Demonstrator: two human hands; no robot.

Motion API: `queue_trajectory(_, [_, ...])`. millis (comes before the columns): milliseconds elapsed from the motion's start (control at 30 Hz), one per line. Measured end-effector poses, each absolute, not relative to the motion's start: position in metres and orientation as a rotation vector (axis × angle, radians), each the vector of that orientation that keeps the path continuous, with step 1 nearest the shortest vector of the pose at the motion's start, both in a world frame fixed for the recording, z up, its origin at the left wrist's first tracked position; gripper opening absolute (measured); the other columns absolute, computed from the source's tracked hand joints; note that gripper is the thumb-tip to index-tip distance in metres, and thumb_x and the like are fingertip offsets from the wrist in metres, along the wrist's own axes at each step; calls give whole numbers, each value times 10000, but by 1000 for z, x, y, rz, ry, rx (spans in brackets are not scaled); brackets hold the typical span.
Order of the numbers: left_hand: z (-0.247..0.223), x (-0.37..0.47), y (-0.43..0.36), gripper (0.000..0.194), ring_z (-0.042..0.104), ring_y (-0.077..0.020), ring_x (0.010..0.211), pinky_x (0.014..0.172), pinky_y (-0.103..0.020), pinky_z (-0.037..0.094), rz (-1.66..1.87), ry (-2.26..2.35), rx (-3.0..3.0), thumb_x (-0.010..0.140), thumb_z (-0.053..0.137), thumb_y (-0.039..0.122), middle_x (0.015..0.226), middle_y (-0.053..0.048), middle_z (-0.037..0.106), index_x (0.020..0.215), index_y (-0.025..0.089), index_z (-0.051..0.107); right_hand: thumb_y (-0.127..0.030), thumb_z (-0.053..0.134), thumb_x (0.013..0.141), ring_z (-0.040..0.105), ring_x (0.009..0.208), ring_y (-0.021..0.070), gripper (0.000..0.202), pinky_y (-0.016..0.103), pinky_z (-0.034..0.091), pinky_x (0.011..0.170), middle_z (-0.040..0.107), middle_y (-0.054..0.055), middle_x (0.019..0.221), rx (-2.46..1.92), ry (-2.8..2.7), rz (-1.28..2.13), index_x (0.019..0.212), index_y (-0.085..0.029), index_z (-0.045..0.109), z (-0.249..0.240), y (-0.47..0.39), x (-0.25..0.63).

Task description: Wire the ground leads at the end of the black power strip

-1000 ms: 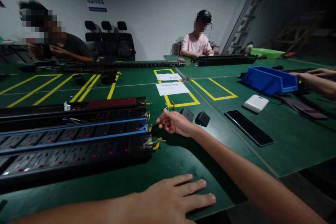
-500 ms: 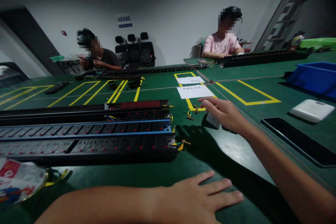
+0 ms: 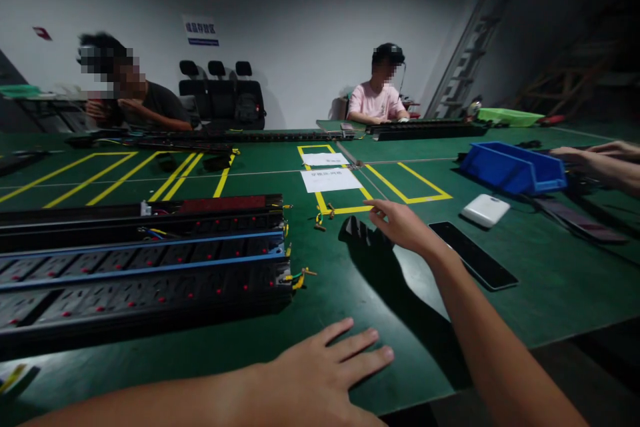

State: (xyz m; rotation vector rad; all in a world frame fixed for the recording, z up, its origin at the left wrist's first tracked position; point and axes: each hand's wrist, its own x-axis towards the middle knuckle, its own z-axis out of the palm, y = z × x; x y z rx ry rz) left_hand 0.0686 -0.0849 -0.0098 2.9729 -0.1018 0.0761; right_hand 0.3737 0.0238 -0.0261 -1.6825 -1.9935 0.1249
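My left hand [image 3: 333, 363] is stretched out low over the front of the green table [image 3: 320, 307], palm down, fingers spread, with nothing in it. Farther out, my right hand [image 3: 400, 223] hovers above the table with fingers extended and apart; no object shows in it. Its shadow falls to the left and below. Nearby lies a black phone [image 3: 473, 253], just right of the right wrist. Long black socket strips [image 3: 200, 287] with red dots lie to the left, green and yellow wires [image 3: 300, 277] sticking out of their ends. Small tied wire ends [image 3: 323, 219] rest left of my right hand.
White paper labels [image 3: 330, 180] lie by yellow tape outlines. To the right are a white box [image 3: 485, 211], a blue bin [image 3: 513, 170], another phone [image 3: 580, 220] and another person's hands [image 3: 595, 160]. Two people [image 3: 377, 97] [image 3: 140, 103] sit across the table.
The view has turned right and shifted, bringing another person's hands into sight at the right. The small pale object under my right hand is no longer visible. My left hand stays spread.
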Motion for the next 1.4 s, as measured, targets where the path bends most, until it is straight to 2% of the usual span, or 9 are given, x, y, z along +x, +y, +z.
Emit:
queue_trajectory(133, [-13, 70, -84, 401, 318, -315, 1486, 1191, -511, 325, 104, -98, 2997, 948, 559, 388, 1612, -75, 356, 1338, 331, 634, -454, 560, 934, 686, 982, 285, 495, 399, 540, 845, 705, 147, 1192, -1696, -2067, 159, 1351, -193, 608, -30, 22, 370])
queue_trajectory(233, [-22, 70, -83, 373, 339, -326, 1475, 1177, -522, 342, 189, -118, 3001, 966, 544, 357, 1611, -96, 352, 1322, 318, 649, -528, 587, 901, 651, 1104, 314, 666, 429, 515, 919, 628, 169, 1334, -1723, -2112, 156, 1472, -200, 488, -35, 21, 362])
queue_trajectory(333, [-31, 70, -82, 362, 351, -332, 1469, 1170, -526, 350, 253, -132, 3012, 973, 547, 356, 1613, -104, 345, 1318, 325, 652, -506, 660, 841, 613, 1176, 340, 752, 447, 489, 962, 610, 171, 1350, -1724, -2152, 140, 1500, -212, 446, -39, 21, 354])
queue_trajectory(533, [-39, 71, -82, 356, 368, -322, 1460, 1164, -511, 366, 297, -145, 3073, 993, 524, 384, 1600, -112, 368, 1327, 351, 642, -418, 693, 793, 642, 1071, 319, 657, 409, 504, 879, 669, 136, 1199, -1716, -2159, 172, 1397, -219, 528, -39, 25, 348])
queue_trajectory(833, [-35, 70, -82, 349, 374, -322, 1456, 1154, -510, 382, 278, -147, 3077, 999, 509, 374, 1598, -108, 372, 1317, 363, 651, -483, 700, 792, 663, 927, 258, 575, 364, 511, 787, 691, 82, 1065, -1611, -2037, 281, 1300, -251, 563, -38, 28, 357])
queue_trajectory(933, [-31, 70, -83, 352, 360, -330, 1463, 1158, -520, 375, 260, -136, 3057, 987, 526, 383, 1603, -108, 364, 1310, 348, 660, -494, 704, 784, 666, 882, 239, 570, 352, 514, 756, 691, 71, 1069, -1628, -1922, 221, 1281, -254, 562, -38, 30, 363])
queue_trajectory(1067, [-30, 70, -83, 353, 359, -323, 1465, 1158, -518, 373, 252, -133, 3043, 993, 512, 367, 1607, -108, 356, 1316, 351, 656, -465, 691, 779, 670, 908, 254, 485, 367, 511, 763, 697, 81, 1077, -1693, -1752, 22, 1202, -246, 598, -38, 33, 369])
queue_trajectory(1167, [-32, 70, -82, 348, 378, -319, 1456, 1159, -515, 370, 265, -133, 3045, 984, 534, 358, 1608, -94, 358, 1308, 354, 661, -486, 699, 754, 669, 929, 275, 516, 380, 513, 758, 705, 99, 1068, -1709, -1586, -65, 1194, -231, 604, -38, 35, 373])
queue_trajectory(1400, [-34, 69, -82, 355, 384, -317, 1453, 1163, -509, 361, 286, -127, 3044, 975, 551, 373, 1610, -89, 357, 1315, 353, 651, -532, 713, 722, 690, 884, 290, 594, 385, 523, 740, 723, 137, 1046, -1747, -1307, -15, 1190, -186, 594, -37, 37, 377])
